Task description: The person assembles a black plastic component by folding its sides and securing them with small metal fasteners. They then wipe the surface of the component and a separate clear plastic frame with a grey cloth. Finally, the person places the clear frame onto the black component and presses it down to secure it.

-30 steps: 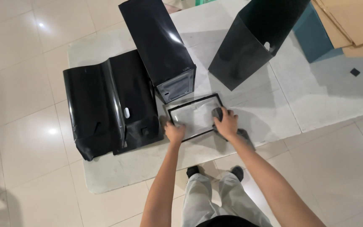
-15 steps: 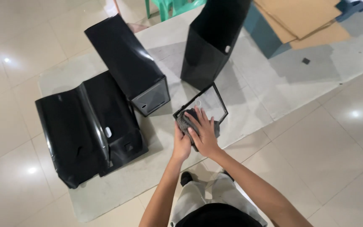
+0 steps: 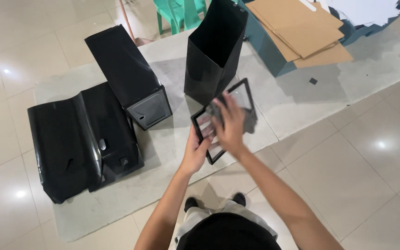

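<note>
The left hand (image 3: 196, 149) grips the black-framed glass panel (image 3: 244, 95) by its seven o'clock edge; the right hand (image 3: 230, 121) presses a grey cloth (image 3: 251, 124) flat on it. A black case (image 3: 127, 78) lies at ten o'clock.

At 12 o'clock from your hands, the upright black casing (image 3: 214, 51) blocks passage, close behind the framed panel (image 3: 244, 92). At 10 o'clock the black box (image 3: 128, 76) stands; at 9 o'clock the black curved cover (image 3: 77, 139) lies on the mat (image 3: 172, 153). Open floor (image 3: 348, 166) from 2 to 5 o'clock. Cardboard sheets (image 3: 302, 28) at 1 o'clock, well apart.
</note>
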